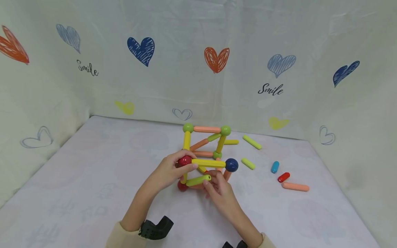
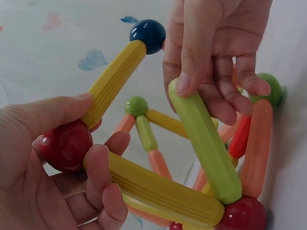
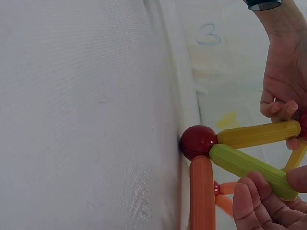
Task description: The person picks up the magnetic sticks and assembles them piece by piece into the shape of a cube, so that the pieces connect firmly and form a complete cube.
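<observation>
A frame of magnetic rods and balls stands on the table, green balls (image 1: 225, 130) at its back top corners. My left hand (image 1: 164, 172) grips the upper front red ball (image 2: 66, 145) between thumb and fingers. From that ball a yellow rod (image 1: 209, 163) runs right to a dark blue ball (image 1: 231, 165), and another yellow rod (image 2: 163, 191) goes down to the lower red ball (image 2: 243, 214). My right hand (image 1: 222, 193) pinches one end of a light green rod (image 2: 206, 143); its other end meets the lower red ball. An orange rod (image 3: 202, 191) also joins that ball.
Right of the frame lie loose light green rods (image 1: 252, 142), a short blue piece (image 1: 275, 167), a short red piece (image 1: 283, 177) and an orange rod (image 1: 295, 186). A pale curtain (image 1: 192, 86) with printed hearts hangs along the table's back edge.
</observation>
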### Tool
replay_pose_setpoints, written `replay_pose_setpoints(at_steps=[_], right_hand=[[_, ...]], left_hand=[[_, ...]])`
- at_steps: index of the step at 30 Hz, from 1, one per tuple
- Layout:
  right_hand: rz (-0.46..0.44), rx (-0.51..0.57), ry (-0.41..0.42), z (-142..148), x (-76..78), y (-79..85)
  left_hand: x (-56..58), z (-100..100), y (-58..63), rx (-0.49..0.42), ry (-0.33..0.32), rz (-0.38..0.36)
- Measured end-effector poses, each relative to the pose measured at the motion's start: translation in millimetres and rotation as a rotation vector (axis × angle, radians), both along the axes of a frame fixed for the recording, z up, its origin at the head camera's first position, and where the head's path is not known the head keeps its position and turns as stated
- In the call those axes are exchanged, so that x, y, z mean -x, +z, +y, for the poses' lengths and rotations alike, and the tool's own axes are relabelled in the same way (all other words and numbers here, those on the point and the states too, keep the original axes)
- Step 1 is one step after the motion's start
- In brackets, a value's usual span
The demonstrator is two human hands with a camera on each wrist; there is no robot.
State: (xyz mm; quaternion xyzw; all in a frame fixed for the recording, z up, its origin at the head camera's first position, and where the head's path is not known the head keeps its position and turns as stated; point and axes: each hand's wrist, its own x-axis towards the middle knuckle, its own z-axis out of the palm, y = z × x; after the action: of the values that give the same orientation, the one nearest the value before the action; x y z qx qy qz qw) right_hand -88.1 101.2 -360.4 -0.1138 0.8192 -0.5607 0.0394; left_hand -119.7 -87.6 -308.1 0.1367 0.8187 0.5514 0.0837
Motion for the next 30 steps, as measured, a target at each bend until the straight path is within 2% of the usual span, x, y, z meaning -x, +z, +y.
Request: replay_pose_setpoints(at_steps=[18, 22, 26, 30], right_hand=[[-0.024, 0.002, -0.003, 4, 3.4, 1.5], [-0.009, -0.06, -0.006, 7, 3.3, 5.3], [0.032, -0.185, 0.01, 15, 2.3, 14.3], [0.06, -0.307, 0.08, 21, -0.5, 26.6]], left_hand=[[0.0, -1, -0.6, 0.001, 0.008, 0.004], [-0.2, -1, -0.6, 0.0, 0.006, -0.001], [-0.3, -1, -0.1, -0.004, 0.001, 0.003], [-0.3, -1, 0.2, -0.009, -0.007, 0.001]])
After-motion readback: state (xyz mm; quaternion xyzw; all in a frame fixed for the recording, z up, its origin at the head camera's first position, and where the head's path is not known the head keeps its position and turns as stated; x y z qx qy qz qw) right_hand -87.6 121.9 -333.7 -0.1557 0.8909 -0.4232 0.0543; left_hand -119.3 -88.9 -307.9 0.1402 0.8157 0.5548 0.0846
